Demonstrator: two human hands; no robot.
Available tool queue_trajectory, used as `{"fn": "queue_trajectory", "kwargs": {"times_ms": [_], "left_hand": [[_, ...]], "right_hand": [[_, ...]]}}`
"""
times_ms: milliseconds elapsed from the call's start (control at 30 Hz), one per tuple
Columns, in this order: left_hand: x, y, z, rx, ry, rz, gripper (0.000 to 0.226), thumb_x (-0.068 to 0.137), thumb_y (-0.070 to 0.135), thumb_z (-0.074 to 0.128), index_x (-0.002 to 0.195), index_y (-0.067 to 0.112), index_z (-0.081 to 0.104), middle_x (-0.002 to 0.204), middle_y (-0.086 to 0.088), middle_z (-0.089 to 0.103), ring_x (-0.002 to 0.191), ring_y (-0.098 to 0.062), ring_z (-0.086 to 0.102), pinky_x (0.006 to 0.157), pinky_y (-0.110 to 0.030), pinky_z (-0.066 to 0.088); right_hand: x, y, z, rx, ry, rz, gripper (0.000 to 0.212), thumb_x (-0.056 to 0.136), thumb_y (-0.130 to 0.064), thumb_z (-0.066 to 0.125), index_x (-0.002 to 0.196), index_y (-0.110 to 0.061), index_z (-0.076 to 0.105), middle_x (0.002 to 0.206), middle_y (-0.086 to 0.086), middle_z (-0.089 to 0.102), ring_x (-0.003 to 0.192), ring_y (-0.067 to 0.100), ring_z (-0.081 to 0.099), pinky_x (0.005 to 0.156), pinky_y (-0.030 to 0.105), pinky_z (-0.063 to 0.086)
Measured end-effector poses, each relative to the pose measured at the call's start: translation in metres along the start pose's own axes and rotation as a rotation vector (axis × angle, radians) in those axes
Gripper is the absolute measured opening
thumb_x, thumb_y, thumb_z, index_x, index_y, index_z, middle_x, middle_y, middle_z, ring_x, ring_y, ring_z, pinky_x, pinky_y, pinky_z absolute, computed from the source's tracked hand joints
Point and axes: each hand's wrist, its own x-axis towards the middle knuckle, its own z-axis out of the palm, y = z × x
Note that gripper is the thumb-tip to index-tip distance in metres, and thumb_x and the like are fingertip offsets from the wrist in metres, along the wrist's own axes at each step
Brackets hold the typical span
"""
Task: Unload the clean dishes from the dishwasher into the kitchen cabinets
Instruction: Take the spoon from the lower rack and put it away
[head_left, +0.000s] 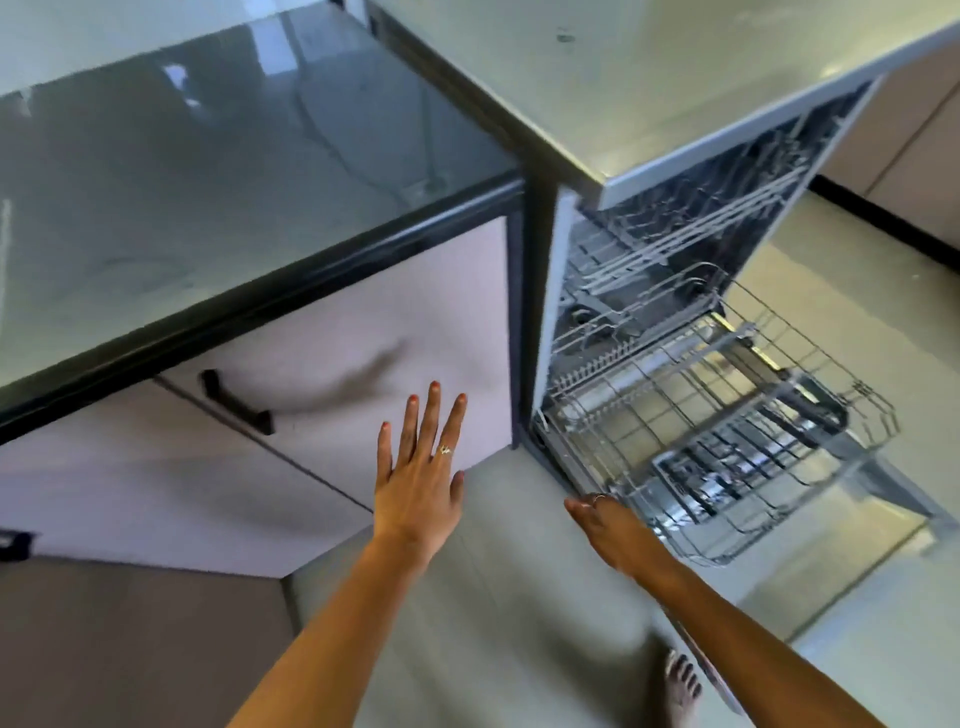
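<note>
Kitchen: tabletop (208, 171) is lying above cabinet door (363, 338).
Left hand (418, 483): is spreading flat, holding nothing.
Right hand (608, 530): is reaching to lower rack (727, 415); grip unclear.

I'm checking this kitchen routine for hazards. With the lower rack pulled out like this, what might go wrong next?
1. The lower rack juts out over the open dishwasher door at shin height, and a bare foot stands close by, so a stubbed toe or trip seems possible.
2. The right hand is at the rack's wire rim, where fingers might get pinched if it slides.
</note>
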Motion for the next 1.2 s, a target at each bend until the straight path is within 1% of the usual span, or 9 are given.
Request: {"fn": "queue_trajectory", "kwargs": {"times_ms": [133,267,400,500,633,733,800,967,1200], "left_hand": [[0.011,0.061,0.032,0.006,-0.137,0.011,0.098,0.083,0.032,0.063,0.150,0.029,-0.009,0.158,0.003,-0.015,0.143,-0.017,-0.010,0.113,-0.046,0.000],[0.031,0.143,0.054,-0.017,-0.338,0.024,0.091,0.092,0.036,0.050,0.144,0.028,-0.025,0.148,0.007,-0.033,0.144,-0.018,-0.020,0.116,-0.047,-0.003],[0.058,0.236,0.062,-0.037,-0.445,0.114,0.090,0.093,0.038,0.048,0.144,0.028,-0.026,0.155,0.004,-0.025,0.146,-0.021,-0.015,0.116,-0.049,-0.004],[0.078,0.294,0.067,-0.071,-0.482,0.192,0.086,0.095,0.037,0.046,0.147,0.028,-0.021,0.157,0.003,-0.022,0.145,-0.020,-0.018,0.116,-0.049,-0.005],[0.090,0.349,0.080,-0.061,-0.506,0.293,0.082,0.095,0.035,0.045,0.149,0.027,-0.017,0.159,0.002,-0.015,0.147,-0.019,-0.013,0.116,-0.047,-0.004],[0.087,0.368,0.094,-0.055,-0.551,0.312,0.080,0.095,0.034,0.044,0.149,0.025,-0.014,0.159,0.001,-0.012,0.147,-0.021,-0.010,0.118,-0.048,-0.003],[0.083,0.371,0.105,-0.046,-0.598,0.309,0.083,0.094,0.033,0.045,0.148,0.024,-0.017,0.159,0.000,-0.014,0.147,-0.023,-0.010,0.119,-0.050,0.000],[0.083,0.362,0.116,0.017,-0.682,0.305,0.084,0.095,0.037,0.044,0.147,0.023,-0.020,0.158,0.000,-0.018,0.147,-0.021,-0.012,0.118,-0.047,-0.002],[0.104,0.345,0.129,0.015,-0.708,0.291,0.081,0.096,0.036,0.043,0.149,0.022,-0.017,0.158,0.000,-0.017,0.146,-0.021,-0.014,0.117,-0.044,-0.004]], "right_hand": [[0.003,0.071,-0.041,0.066,0.050,0.047,0.116,0.055,-0.098,0.009,0.094,-0.005,0.066,0.095,0.013,0.069,0.092,0.024,0.063,0.081,0.031,0.047],[0.000,0.129,-0.091,0.096,0.023,0.173,0.063,0.092,-0.059,0.036,0.112,-0.006,0.065,0.115,0.013,0.066,0.110,0.026,0.060,0.092,0.031,0.043],[0.006,0.194,-0.138,0.190,0.085,0.283,0.079,0.086,-0.071,0.028,0.110,-0.004,0.065,0.114,0.016,0.065,0.110,0.028,0.060,0.093,0.031,0.042],[0.008,0.236,-0.169,0.247,0.127,0.392,0.063,0.091,-0.061,0.034,0.088,-0.006,0.065,0.102,0.019,0.067,0.105,0.031,0.061,0.085,0.029,0.041],[0.018,0.281,-0.196,0.273,0.170,0.467,0.044,0.099,-0.038,0.041,0.057,-0.023,0.037,0.080,0.016,0.055,0.092,0.028,0.060,0.073,0.025,0.032],[0.027,0.302,-0.203,0.275,0.145,0.496,0.042,0.099,-0.040,0.040,0.061,-0.021,0.043,0.085,0.018,0.059,0.098,0.030,0.061,0.077,0.027,0.035],[0.032,0.306,-0.206,0.254,0.116,0.493,0.043,0.099,-0.041,0.039,0.080,-0.009,0.060,0.103,0.024,0.065,0.105,0.032,0.060,0.085,0.030,0.040],[0.046,0.301,-0.199,0.230,0.097,0.432,0.052,0.098,-0.045,0.039,0.113,0.000,0.062,0.118,0.019,0.064,0.113,0.031,0.058,0.095,0.032,0.042],[0.068,0.278,-0.179,0.199,0.154,0.373,0.047,0.097,-0.045,0.040,0.106,-0.007,0.064,0.107,0.014,0.066,0.100,0.029,0.062,0.089,0.038,0.050]]}}
